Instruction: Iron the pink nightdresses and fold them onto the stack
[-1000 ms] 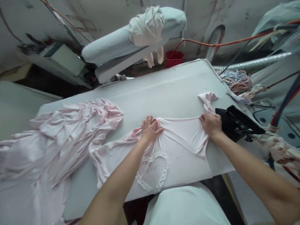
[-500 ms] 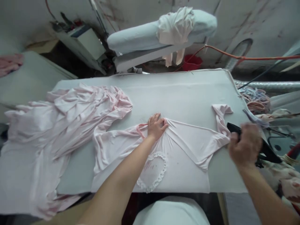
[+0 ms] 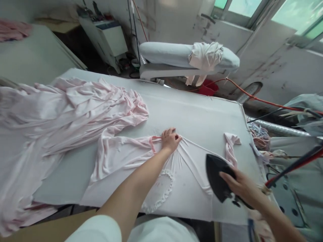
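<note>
A pale pink garment (image 3: 193, 188) with a ruffled heart-shaped trim (image 3: 165, 198) lies spread on the covered table. Its neckline edge is bunched under my left hand (image 3: 171, 139), whose curled fingers grip the fabric. At the right, my right hand (image 3: 238, 183) is closed round the handle of a black iron (image 3: 217, 176), held over the garment's right-hand part. The iron's tip points up and left. A twisted sleeve (image 3: 230, 149) lies just beyond the iron. More crumpled pink fabric (image 3: 83, 114) covers the table's left part.
Behind the table (image 3: 181, 104) stands a padded sleeve board (image 3: 166, 53) with a cloth (image 3: 207, 55) draped over it. A red bucket (image 3: 209, 88) is behind it. An orange hose (image 3: 246, 92) and dark cables (image 3: 292, 166) run at the right, near a metal plate (image 3: 287, 201).
My right hand has moved left from the table's right edge, bringing the iron over the garment. My left hand stays on the neckline. The camera view has tilted and shifted.
</note>
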Tool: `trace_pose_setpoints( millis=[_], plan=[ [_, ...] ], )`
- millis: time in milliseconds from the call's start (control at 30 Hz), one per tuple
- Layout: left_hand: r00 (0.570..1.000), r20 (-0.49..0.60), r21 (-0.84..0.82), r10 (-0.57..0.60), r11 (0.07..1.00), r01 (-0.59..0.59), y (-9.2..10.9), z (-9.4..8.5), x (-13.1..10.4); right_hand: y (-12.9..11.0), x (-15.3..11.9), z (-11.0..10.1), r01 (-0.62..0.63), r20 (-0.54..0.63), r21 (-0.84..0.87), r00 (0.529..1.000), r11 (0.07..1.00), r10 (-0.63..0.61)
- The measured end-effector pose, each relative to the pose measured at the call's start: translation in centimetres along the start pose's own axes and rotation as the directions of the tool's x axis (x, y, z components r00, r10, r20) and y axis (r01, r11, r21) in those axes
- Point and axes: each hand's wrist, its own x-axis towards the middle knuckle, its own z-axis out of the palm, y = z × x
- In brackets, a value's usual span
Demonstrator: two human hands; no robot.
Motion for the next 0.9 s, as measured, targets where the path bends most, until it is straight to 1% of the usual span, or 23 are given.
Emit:
trace_pose_setpoints(
  millis=[67, 100, 133, 167, 233, 300, 333, 367, 400, 433, 467, 533, 567, 600, 633, 667, 700, 733, 767, 800, 833, 867, 900],
  plan=[
    [1.000, 0.002, 0.003, -0.002, 1.000, 0.002, -0.1, 0.1, 0.2, -2.4, 1.5, 3.6, 0.007, 0.146, 0.001, 0.989, 1.000, -0.007],
    [1.000, 0.009, 0.006, 0.005, 1.000, -0.005, -0.1, 0.1, 0.3, -3.3, 2.2, 5.2, 0.008, 0.187, -0.026, 0.982, 1.000, -0.003],
    [1.000, 0.021, 0.009, 0.016, 1.000, -0.016, -0.1, 0.2, 0.4, -4.0, 2.8, 6.7, 0.011, 0.204, -0.068, 0.979, 0.998, 0.003],
    [0.999, 0.036, 0.012, 0.030, 0.999, -0.030, 0.1, 0.3, 0.6, -4.5, 3.5, 8.0, 0.018, 0.202, -0.113, 0.979, 0.993, 0.005],
    [0.996, 0.077, 0.023, 0.053, 0.998, -0.055, 0.6, 0.2, 1.2, -5.7, 4.9, 9.8, 0.032, 0.149, -0.173, 0.989, 0.984, -0.006],
    [0.987, 0.136, 0.038, 0.083, 0.995, -0.089, 0.7, -0.6, 1.9, -7.2, 6.9, 10.7, 0.046, 0.088, -0.187, 0.996, 0.981, -0.030],
    [0.979, 0.174, 0.037, 0.103, 0.993, -0.112, 0.3, -1.5, 2.1, -8.2, 8.2, 10.9, 0.053, 0.069, -0.185, 0.997, 0.981, -0.041],
    [0.969, 0.215, 0.028, 0.125, 0.991, -0.134, -0.5, -2.6, 2.3, -9.2, 9.5, 11.0, 0.051, 0.058, -0.181, 0.998, 0.982, -0.041],
    [0.954, 0.261, 0.014, 0.146, 0.988, -0.155, -1.9, -4.2, 2.4, -10.2, 10.9, 11.0, 0.038, 0.051, -0.176, 0.998, 0.984, -0.030],
    [0.936, 0.310, 0.009, 0.167, 0.984, -0.178, -3.8, -6.2, 2.4, -11.2, 12.2, 10.9, 0.017, 0.045, -0.170, 0.999, 0.985, -0.010],
    [0.912, 0.366, 0.021, 0.187, 0.978, -0.209, -6.1, -8.6, 2.3, -12.1, 13.3, 10.8, -0.009, 0.040, -0.163, 0.999, 0.987, 0.016],
    [0.842, 0.498, 0.105, 0.207, 0.949, -0.296, -11.4, -13.8, 2.2, -13.4, 15.0, 10.5, -0.058, 0.034, -0.158, 0.997, 0.986, 0.064],
    [0.807, 0.558, 0.165, 0.194, 0.927, -0.337, -14.0, -16.3, 2.2, -13.7, 15.5, 10.4, -0.066, 0.037, -0.156, 0.997, 0.986, 0.073],
    [0.785, 0.597, 0.227, 0.165, 0.904, -0.362, -16.3, -18.5, 2.4, -13.9, 15.8, 10.3, -0.065, 0.042, -0.151, 0.997, 0.986, 0.072],
    [0.785, 0.606, 0.286, 0.128, 0.885, -0.366, -18.2, -20.3, 2.6, -14.0, 16.0, 10.3, -0.059, 0.051, -0.140, 0.996, 0.988, 0.067],
    [0.807, 0.584, 0.342, 0.091, 0.874, -0.346, -19.5, -21.5, 2.8, -13.9, 16.0, 10.3, -0.053, 0.057, -0.127, 0.997, 0.990, 0.061],
    [0.847, 0.528, 0.387, 0.066, 0.868, -0.310, -20.3, -22.0, 2.9, -13.9, 16.0, 10.3, -0.051, 0.058, -0.115, 0.997, 0.992, 0.058],
    [0.891, 0.449, 0.406, 0.065, 0.873, -0.269, -20.5, -22.0, 2.9, -13.8, 15.9, 10.3, -0.052, 0.054, -0.109, 0.997, 0.993, 0.058],
    [0.928, 0.364, 0.393, 0.082, 0.889, -0.233, -20.2, -21.5, 2.7, -13.8, 15.8, 10.4, -0.056, 0.043, -0.111, 0.997, 0.992, 0.061],
    [0.951, 0.291, 0.351, 0.106, 0.913, -0.210, -19.4, -20.5, 2.3, -13.7, 15.7, 10.5, -0.061, 0.030, -0.118, 0.997, 0.991, 0.065],
    [0.961, 0.243, 0.289, 0.130, 0.936, -0.199, -18.4, -19.3, 1.8, -13.7, 15.6, 10.6, -0.064, 0.017, -0.126, 0.998, 0.990, 0.067],
    [0.964, 0.221, 0.228, 0.148, 0.953, -0.198, -17.3, -18.0, 1.2, -13.7, 15.5, 10.7, -0.065, 0.006, -0.130, 0.998, 0.989, 0.066],
    [0.962, 0.222, 0.182, 0.157, 0.963, -0.199, -16.1, -16.7, 0.6, -13.7, 15.4, 10.8, -0.065, 0.002, -0.128, 0.998, 0.990, 0.066]
  ],
)
